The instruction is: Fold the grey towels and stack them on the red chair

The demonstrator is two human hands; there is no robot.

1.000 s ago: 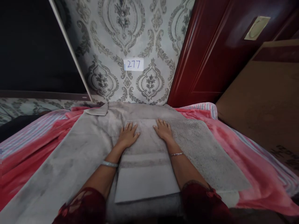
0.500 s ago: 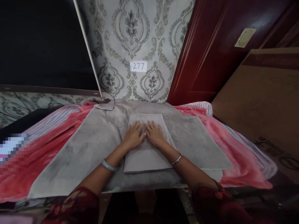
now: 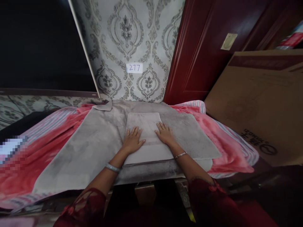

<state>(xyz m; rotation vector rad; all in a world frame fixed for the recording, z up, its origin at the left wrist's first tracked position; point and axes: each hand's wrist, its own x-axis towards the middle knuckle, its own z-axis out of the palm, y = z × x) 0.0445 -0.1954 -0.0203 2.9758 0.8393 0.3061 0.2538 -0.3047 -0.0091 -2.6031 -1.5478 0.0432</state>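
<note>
A grey fleecy cloth (image 3: 78, 148) is spread over the table, partly folded. Its middle carries a paler, folded rectangular panel (image 3: 149, 154). My left hand (image 3: 133, 140) lies flat on the left side of this panel, fingers spread. On the panel's right edge rests my right hand (image 3: 165, 133), palm down with fingers apart. Neither hand grips anything. To the right of the panel, a darker grey layer (image 3: 189, 135) of the cloth lies flat.
A pink blanket (image 3: 63, 138) with a striped border lies under the grey cloth on both sides. A cardboard box (image 3: 255, 104) stands at the right, by a dark red door (image 3: 201, 50). A television (image 3: 44, 47) is at the back left; a number label (image 3: 134, 67) is on the wall.
My hands have moved apart from the panel's middle towards its left and right sides. The view has shifted slightly, showing more of the box.
</note>
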